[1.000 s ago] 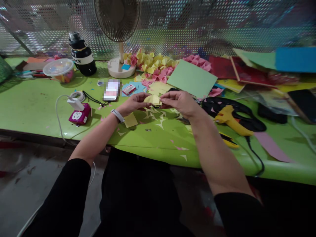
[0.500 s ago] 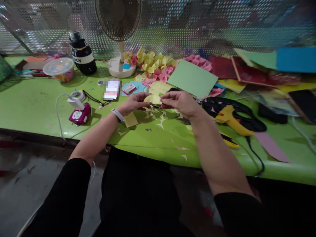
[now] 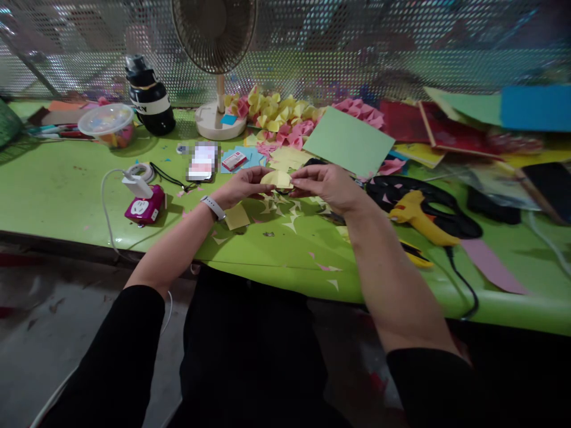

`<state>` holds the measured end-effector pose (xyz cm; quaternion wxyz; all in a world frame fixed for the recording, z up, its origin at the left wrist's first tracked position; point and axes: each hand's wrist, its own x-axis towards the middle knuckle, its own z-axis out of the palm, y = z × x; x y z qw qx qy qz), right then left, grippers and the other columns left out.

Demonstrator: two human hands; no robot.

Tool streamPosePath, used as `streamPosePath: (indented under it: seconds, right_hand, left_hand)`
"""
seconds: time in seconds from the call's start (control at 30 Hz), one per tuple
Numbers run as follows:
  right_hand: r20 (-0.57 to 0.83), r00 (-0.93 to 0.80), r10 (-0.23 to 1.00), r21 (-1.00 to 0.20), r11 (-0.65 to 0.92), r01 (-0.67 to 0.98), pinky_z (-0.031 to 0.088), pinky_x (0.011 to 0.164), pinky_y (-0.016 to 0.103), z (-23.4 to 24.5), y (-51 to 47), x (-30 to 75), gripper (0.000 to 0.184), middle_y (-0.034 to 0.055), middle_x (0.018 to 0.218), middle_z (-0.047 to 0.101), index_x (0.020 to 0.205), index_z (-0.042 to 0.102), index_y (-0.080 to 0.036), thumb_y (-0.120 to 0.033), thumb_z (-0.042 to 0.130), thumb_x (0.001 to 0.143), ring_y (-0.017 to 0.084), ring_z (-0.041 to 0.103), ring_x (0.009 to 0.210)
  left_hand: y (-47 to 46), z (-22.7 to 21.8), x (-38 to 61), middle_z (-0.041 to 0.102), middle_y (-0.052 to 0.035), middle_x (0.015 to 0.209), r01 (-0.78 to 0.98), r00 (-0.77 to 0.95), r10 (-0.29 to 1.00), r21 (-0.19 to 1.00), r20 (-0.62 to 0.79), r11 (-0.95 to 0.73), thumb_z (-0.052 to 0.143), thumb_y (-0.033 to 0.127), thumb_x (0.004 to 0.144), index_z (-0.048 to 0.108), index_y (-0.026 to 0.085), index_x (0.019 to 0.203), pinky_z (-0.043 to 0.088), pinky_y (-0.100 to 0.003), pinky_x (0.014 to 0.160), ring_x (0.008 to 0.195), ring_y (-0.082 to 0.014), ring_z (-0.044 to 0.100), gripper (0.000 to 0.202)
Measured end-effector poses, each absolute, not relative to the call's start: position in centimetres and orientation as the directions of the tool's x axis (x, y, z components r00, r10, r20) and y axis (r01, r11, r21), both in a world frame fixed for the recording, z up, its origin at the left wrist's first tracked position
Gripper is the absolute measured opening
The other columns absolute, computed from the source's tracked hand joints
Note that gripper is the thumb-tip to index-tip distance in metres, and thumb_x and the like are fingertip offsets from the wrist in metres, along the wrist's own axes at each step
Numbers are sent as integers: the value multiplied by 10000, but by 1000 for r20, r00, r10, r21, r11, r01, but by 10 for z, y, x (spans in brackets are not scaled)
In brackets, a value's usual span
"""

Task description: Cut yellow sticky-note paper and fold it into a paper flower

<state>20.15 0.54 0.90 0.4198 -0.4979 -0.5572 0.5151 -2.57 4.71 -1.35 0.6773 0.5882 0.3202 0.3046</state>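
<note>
Two hands, I note: left hand (image 3: 243, 187) and right hand (image 3: 328, 185), fingers pinched closed on one yellow paper piece (image 3: 276, 178) (above tabletop (image 3: 57, 184)); grip unchanged.

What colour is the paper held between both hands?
The paper is pale yellow; head view.

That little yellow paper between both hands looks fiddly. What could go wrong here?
The small yellow paper is pinched between the left hand and right hand; a hard pull might tear it. The glue gun lies beside the right forearm, its cord looping over the edge of the table; an elbow could snag it. Loose paper scraps near that edge may slide off.
</note>
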Motion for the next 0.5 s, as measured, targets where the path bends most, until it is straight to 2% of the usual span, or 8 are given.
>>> streamPosePath:
  seconds: [0.37, 0.5]
  right_hand:
    - [4, -200, 980, -979, 45, 201, 640, 775, 381, 0, 8, 204, 218, 45, 780, 763, 832, 780, -208, -318, 893, 681, 192, 726, 711]
    - [-49, -293, 955, -969, 25, 244, 633, 735, 353, 4, 5, 203, 216, 43, 772, 766, 793, 782, -217, -353, 898, 672, 184, 716, 699]
  left_hand:
    - [43, -11, -23, 744, -74, 1015, 20, 633, 772, 997, -66, 69, 740, 84, 816, 621, 138, 1182, 557, -259, 754, 776, -100, 699, 388]
    - [42, -12, -22, 738, -55, 948, 6, 653, 757, 999, -39, 47, 765, 113, 795, 635, 132, 1089, 544, -229, 739, 785, -94, 687, 322]
